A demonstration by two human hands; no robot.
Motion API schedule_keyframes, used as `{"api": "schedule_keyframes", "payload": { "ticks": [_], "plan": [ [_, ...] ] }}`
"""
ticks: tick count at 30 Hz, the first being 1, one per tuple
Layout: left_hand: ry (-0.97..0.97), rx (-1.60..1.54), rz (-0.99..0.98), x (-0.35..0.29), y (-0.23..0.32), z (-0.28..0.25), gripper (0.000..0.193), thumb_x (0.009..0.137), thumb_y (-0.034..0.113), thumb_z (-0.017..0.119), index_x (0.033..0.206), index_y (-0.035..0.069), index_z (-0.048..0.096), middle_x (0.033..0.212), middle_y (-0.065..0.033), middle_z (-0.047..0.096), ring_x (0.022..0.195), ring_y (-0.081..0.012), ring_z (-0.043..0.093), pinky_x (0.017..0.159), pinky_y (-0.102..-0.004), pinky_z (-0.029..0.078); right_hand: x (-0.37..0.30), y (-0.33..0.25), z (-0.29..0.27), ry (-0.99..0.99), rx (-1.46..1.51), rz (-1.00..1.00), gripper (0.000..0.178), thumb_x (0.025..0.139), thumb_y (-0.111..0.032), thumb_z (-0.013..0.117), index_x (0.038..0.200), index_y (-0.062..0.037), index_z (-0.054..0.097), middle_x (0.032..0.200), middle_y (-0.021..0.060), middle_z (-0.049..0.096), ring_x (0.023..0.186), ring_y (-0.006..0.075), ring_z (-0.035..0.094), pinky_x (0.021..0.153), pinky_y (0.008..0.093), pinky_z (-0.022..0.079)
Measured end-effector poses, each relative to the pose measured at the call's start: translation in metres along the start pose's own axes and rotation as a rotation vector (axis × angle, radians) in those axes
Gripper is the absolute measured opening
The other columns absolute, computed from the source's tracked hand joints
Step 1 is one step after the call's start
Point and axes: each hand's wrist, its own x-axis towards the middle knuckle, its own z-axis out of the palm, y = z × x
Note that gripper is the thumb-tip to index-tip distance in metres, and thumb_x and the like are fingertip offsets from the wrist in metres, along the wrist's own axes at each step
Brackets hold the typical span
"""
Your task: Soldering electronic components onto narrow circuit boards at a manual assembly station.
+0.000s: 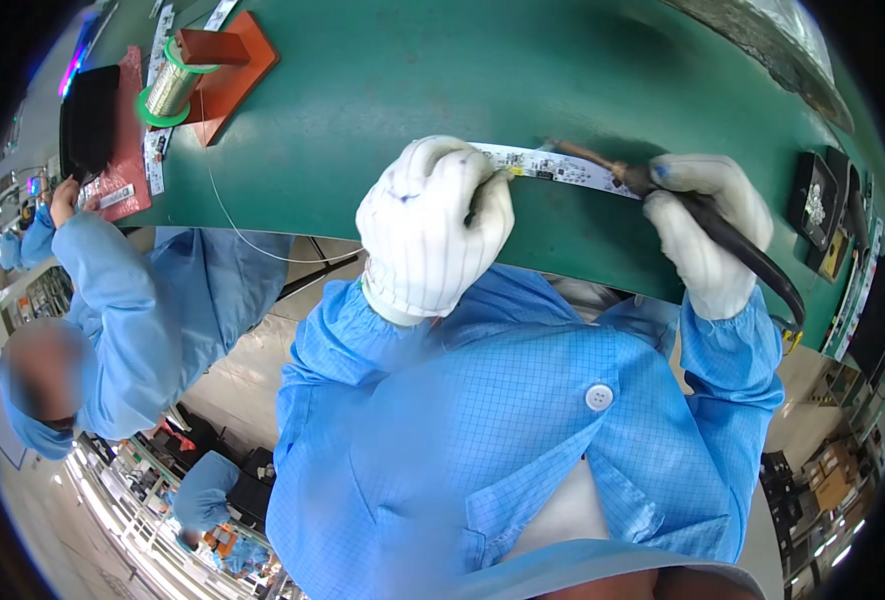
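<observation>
A narrow white circuit board strip (573, 174) lies on the green bench mat, between my two gloved hands. My left hand (438, 225), in a white striped glove, is closed over the strip's left end with the fingers curled. Thin solder wire (225, 208) runs from a spool (173, 85) to this hand; its free end is hidden. My right hand (713, 220), also gloved, grips a soldering iron (639, 180) by its dark handle. The iron's tip points left along the far edge of the strip; whether it touches the board I cannot tell. Its thick black cable trails past my wrist.
The spool sits on a red-brown stand (248, 75) at the far left. Small dark trays (813, 205) with parts stand at the right, near more board strips (858, 290). A co-worker's hand (66, 200) is by pink wrap (128, 150) at the left.
</observation>
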Motion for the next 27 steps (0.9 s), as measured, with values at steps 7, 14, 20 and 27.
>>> {"api": "schedule_keyframes", "payload": {
  "ticks": [7, 14, 20, 27],
  "plan": [
    [-0.030, -0.207, -0.119, -0.006, 0.016, -0.010, 0.019, 0.071, 0.003, 0.074, 0.087, 0.007, 0.063, 0.081, -0.0077, 0.064, 0.074, -0.0256, 0.064, 0.061, -0.0348, 0.053, -0.035, 0.029, -0.047, 0.651, -0.069, 0.124, 0.020, 0.081, 0.005, 0.057, 0.101, 0.0061, 0.062, 0.089, 0.0166, 0.065, 0.071, 0.0178, 0.063, 0.066, 0.0267, 0.049],
    [-0.082, -0.341, -0.151, -0.006, 0.026, 0.001, 0.019, 0.071, 0.002, 0.073, 0.086, 0.007, 0.063, 0.083, -0.0070, 0.063, 0.074, -0.0252, 0.064, 0.061, -0.0340, 0.053, -0.079, 0.102, -0.118, 1.012, -0.317, -0.315, 0.020, 0.088, -0.003, 0.063, 0.104, 0.0072, 0.060, 0.094, 0.0201, 0.068, 0.077, 0.0198, 0.066, 0.067, 0.0284, 0.055],
    [-0.123, -0.210, 0.086, 0.008, 0.039, 0.024, 0.020, 0.072, 0.004, 0.073, 0.089, 0.008, 0.063, 0.084, -0.0064, 0.062, 0.072, -0.0230, 0.063, 0.058, -0.0327, 0.052, -0.077, 0.088, -0.123, 1.006, -0.377, -0.024, 0.018, 0.089, -0.007, 0.061, 0.100, 0.0074, 0.061, 0.092, 0.0198, 0.069, 0.080, 0.0197, 0.067, 0.070, 0.0293, 0.056],
    [-0.131, -0.097, 0.217, 0.020, 0.061, 0.056, 0.019, 0.075, 0.017, 0.073, 0.089, 0.013, 0.061, 0.084, -0.0040, 0.058, 0.067, -0.0195, 0.060, 0.059, -0.0319, 0.051, -0.050, 0.041, -0.109, 0.383, 0.087, 0.182, 0.024, 0.074, -0.008, 0.057, 0.094, 0.0056, 0.062, 0.086, 0.0135, 0.061, 0.070, 0.0174, 0.058, 0.066, 0.0265, 0.045]
  ]
}}
